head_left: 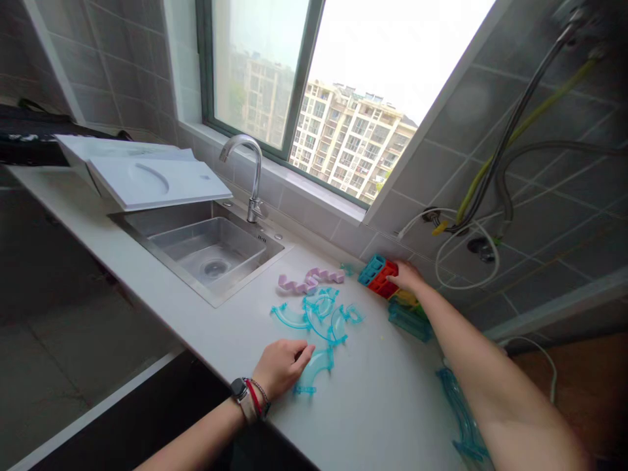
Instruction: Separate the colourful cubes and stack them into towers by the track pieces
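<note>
My right hand [406, 277] reaches to the back of the counter, its fingers closed around a red hollow block [381, 281]. Against that block stands a blue block [371, 267], with a yellow block [405, 301] partly behind my wrist. Near the counter's front edge rests my left hand [280, 367], fingers curled; its palm is hidden. Beside its fingertips lies a translucent blue curved track piece [318, 367]. More blue curved track pieces [290, 318] lie in a loose heap further back. Behind these is a pink zigzag piece [314, 280].
Left of the pieces is a steel sink [216, 245] with a faucet [255, 176]. White foam-like panels [161, 183] lean over its far-left rim. Translucent blue parts [409, 320] and a long blue track [461, 412] lie near my right arm. Hoses [483, 176] hang on the wall.
</note>
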Demonstrator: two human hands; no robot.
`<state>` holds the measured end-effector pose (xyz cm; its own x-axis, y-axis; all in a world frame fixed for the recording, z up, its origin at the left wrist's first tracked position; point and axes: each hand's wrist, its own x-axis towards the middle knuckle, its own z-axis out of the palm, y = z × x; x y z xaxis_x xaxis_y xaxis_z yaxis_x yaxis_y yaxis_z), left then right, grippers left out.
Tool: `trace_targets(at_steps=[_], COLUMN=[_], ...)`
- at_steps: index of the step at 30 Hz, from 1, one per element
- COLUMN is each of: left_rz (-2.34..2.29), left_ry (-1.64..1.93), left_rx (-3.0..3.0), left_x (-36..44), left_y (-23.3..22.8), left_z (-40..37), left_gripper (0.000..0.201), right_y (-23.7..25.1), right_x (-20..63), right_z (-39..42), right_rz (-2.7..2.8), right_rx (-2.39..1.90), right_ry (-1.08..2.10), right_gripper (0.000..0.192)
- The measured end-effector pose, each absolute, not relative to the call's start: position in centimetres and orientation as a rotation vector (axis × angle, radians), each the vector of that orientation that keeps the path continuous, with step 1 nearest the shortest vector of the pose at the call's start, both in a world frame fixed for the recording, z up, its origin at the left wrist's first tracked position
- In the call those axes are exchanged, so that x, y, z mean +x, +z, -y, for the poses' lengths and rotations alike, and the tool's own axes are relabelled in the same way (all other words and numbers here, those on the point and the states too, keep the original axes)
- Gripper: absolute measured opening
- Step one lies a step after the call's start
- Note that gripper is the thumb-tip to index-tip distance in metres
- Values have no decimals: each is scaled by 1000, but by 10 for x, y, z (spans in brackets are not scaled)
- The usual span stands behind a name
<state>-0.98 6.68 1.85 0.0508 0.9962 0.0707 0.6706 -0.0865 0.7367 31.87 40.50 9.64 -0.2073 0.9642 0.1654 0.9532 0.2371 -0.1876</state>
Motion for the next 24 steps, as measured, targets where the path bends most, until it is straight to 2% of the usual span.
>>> trace_targets(at_steps=[3, 9, 24], left_rz=[-1680, -1673, -1665], left_ry=[803, 811, 816], left_rx=[1823, 1823, 1800], left_x=[-10, -10, -11], left_y=[19, 16, 17], left_z=[-67, -67, -67], left_gripper=[50, 48, 47], right_y=[91, 94, 122], right_x=[317, 320, 321], right_z=[-409, -412, -396], right_rz=[2302, 2371, 2442], right_rx=[-1831, -1832, -1679], right_ry=[18, -30, 269], right_gripper=[51, 45, 36])
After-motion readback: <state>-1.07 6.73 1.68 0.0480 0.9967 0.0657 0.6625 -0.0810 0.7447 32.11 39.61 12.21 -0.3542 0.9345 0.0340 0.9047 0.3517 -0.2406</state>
